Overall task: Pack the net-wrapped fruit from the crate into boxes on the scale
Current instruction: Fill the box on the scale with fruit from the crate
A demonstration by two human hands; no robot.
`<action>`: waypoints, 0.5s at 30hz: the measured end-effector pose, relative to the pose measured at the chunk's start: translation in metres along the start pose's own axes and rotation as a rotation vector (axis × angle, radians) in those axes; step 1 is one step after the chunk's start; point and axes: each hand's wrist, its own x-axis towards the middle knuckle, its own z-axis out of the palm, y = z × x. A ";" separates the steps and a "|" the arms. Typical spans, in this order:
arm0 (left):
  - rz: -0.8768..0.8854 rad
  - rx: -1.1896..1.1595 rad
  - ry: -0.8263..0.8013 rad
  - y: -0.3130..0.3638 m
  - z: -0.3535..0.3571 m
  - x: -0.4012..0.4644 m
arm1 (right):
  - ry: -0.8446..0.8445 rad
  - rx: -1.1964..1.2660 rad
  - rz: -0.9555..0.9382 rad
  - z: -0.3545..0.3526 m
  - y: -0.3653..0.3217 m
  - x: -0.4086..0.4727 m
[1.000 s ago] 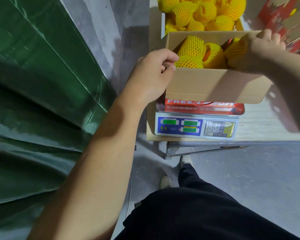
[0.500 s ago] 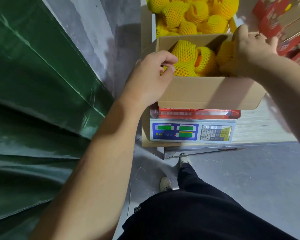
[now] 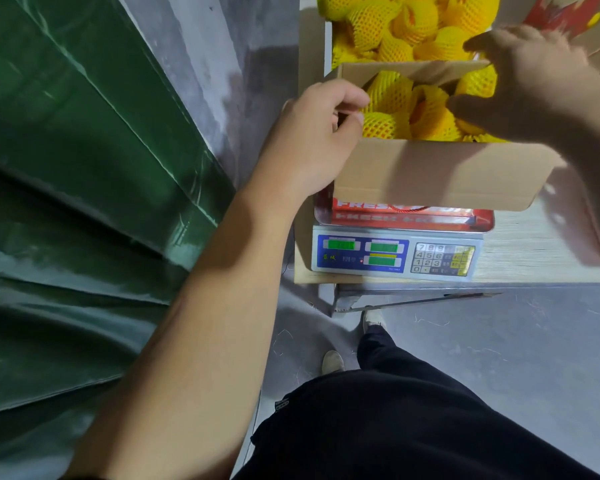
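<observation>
Head view: right hand point(image 3: 530, 81), fingers spread and now empty, is lifting off the net-wrapped fruit point(image 3: 426, 112) filling the box point(image 3: 440, 174) on the scale point(image 3: 395, 254) near the counter's front edge, while left hand point(image 3: 312, 133) is pinching the box's left rim, suggesting weighing next.

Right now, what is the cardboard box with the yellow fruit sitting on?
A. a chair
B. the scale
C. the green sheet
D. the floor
B: the cardboard box rests on the scale, whose green displays and keypad show just below the box's front wall.
</observation>
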 end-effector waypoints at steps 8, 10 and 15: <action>0.024 0.047 0.030 0.011 -0.003 -0.017 | 0.041 0.128 -0.172 -0.020 -0.035 -0.038; 0.029 0.059 0.024 0.013 -0.002 -0.019 | 0.041 0.136 -0.191 -0.019 -0.036 -0.044; 0.036 0.082 0.024 0.017 0.003 -0.024 | 0.060 0.159 -0.218 -0.016 -0.035 -0.056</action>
